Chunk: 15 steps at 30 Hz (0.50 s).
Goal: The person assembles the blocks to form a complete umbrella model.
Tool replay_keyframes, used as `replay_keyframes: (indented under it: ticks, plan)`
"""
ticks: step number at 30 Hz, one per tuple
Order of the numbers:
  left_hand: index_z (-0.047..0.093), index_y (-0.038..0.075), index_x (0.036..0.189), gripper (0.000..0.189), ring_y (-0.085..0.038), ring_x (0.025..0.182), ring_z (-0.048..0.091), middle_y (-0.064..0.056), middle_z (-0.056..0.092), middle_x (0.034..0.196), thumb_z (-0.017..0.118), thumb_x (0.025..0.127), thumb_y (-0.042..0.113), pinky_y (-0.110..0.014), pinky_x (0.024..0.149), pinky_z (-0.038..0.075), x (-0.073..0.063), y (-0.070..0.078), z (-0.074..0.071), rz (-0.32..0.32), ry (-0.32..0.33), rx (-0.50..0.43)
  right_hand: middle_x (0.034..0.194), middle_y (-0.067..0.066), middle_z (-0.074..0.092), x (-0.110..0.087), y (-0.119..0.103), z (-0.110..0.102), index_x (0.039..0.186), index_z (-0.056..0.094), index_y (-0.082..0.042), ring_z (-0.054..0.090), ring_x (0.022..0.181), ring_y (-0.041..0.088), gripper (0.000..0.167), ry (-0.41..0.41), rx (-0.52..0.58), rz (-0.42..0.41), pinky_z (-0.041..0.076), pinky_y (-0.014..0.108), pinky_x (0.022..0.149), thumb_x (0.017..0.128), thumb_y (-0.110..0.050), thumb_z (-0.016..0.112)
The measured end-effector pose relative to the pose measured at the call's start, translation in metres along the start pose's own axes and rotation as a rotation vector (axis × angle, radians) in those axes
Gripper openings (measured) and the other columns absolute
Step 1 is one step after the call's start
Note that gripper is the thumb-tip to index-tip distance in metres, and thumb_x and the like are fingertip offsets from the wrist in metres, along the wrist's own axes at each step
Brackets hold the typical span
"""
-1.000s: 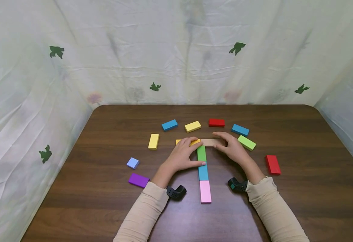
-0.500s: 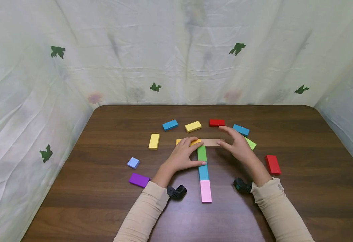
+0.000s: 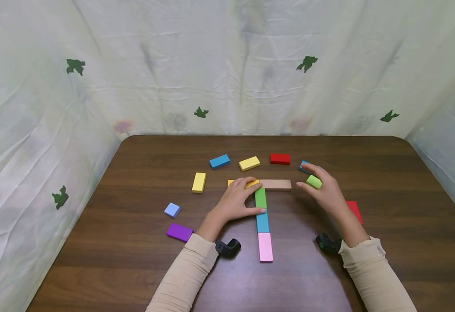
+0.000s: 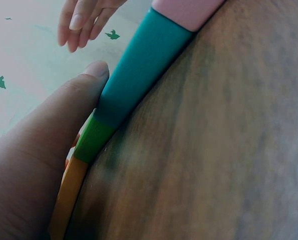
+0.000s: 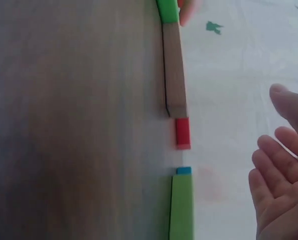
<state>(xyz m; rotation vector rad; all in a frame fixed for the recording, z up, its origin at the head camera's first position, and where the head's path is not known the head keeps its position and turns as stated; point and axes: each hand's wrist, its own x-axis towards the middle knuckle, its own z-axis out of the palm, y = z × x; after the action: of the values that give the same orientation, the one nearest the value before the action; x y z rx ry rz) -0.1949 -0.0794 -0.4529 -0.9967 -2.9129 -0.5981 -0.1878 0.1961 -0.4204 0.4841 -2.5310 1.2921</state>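
Note:
Flat blocks form a T on the table: an orange block (image 3: 253, 183) and a plain wood block (image 3: 275, 185) make the bar. Below them run a green block (image 3: 260, 199), a teal-blue block (image 3: 262, 223) and a pink block (image 3: 266, 248). My left hand (image 3: 235, 201) lies over the orange block, partly hiding it, its thumb at the green and blue joint. My right hand (image 3: 327, 193) hovers by a lime-green block (image 3: 314, 181), fingers spread and holding nothing. In the right wrist view the hand appears apart from the lime-green block (image 5: 183, 207).
Loose blocks arc around the T: purple (image 3: 179, 232), light blue (image 3: 172, 210), yellow (image 3: 198, 182), blue (image 3: 220, 161), another yellow (image 3: 249, 163) and red (image 3: 279, 159). A blue block (image 3: 303, 166) and a red block (image 3: 355, 211) are partly behind the right hand.
My right hand has moved away from the wood block to the right, over towards the lime-green block. The left hand stays in place, and the blocks have not visibly moved.

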Motion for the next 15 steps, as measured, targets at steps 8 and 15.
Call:
replay_keyframes:
  ticks: [8, 15]
  plan:
    - [0.039, 0.024, 0.137, 0.077, -0.02, 0.124, 0.026, -0.002, 0.032, 0.137, 0.054, 0.074, 0.066, -0.038, 0.103, 0.019, -0.001, 0.0, 0.0, 0.003, 0.004, 0.017, 0.123, 0.015, 0.05, -0.008, 0.013, -0.01, 0.124, 0.05, -0.001, 0.046, 0.113, 0.031, 0.054, 0.007, -0.014, 0.02, 0.036, 0.039, 0.091, 0.076, -0.012, 0.072]
    - [0.039, 0.025, 0.137, 0.077, -0.02, 0.125, 0.026, -0.002, 0.031, 0.137, 0.054, 0.074, 0.067, -0.038, 0.103, 0.02, -0.001, 0.001, -0.001, -0.007, -0.003, 0.017, 0.121, 0.015, 0.052, -0.01, 0.024, -0.014, 0.122, 0.051, 0.0, 0.049, 0.11, 0.032, 0.052, 0.014, -0.039, 0.034, 0.035, 0.024, 0.091, 0.076, -0.012, 0.072]
